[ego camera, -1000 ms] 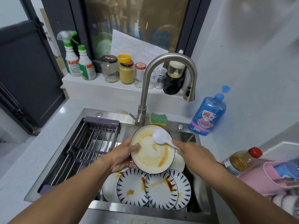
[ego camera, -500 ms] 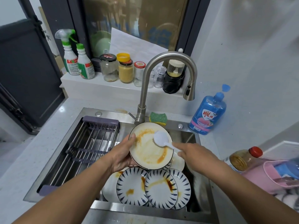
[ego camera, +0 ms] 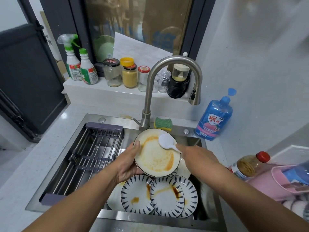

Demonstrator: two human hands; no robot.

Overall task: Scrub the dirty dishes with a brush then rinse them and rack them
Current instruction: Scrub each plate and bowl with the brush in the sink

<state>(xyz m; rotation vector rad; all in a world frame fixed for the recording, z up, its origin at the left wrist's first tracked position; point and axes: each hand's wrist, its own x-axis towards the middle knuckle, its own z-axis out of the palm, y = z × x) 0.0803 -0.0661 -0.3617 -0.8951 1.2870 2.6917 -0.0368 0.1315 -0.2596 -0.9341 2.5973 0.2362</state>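
Sink (ego camera: 150, 217) of stainless steel, set in a pale counter. A person stands at it with both arms reaching over the basin.

Left hand (ego camera: 128, 163) grips the dirty plate (ego camera: 155, 159) at its left edge, thumb laid across the rim on the upper face and fingers curled underneath. The plate is held above the basin, tilted with its face toward the person, just in front of the base of the faucet (ego camera: 175, 58). Its face is cream, with orange-brown sauce smeared in a ring and thickest along the lower right edge.

Right hand (ego camera: 195, 156) is closed round the handle of the white brush (ego camera: 167, 142). The handle runs into the fist, and the fingers are hidden behind the back of the hand. The brush head sits on the upper right part of the plate's face.

Below the held plate, patterned plates (ego camera: 167, 196) with dark-streaked rims lie overlapping in the right of the basin, marked with brown stains. Drying rack (ego camera: 93, 153), metal bars with purple ends, spans the left of the basin.

Green and yellow sponge (ego camera: 163, 123) rests on the sink's back edge, just beside the faucet base. Blue soap bottle (ego camera: 214, 119) stands at the back right corner. Jars (ego camera: 129, 74) and green-capped cleaner bottles (ego camera: 72, 67) line the window ledge behind.
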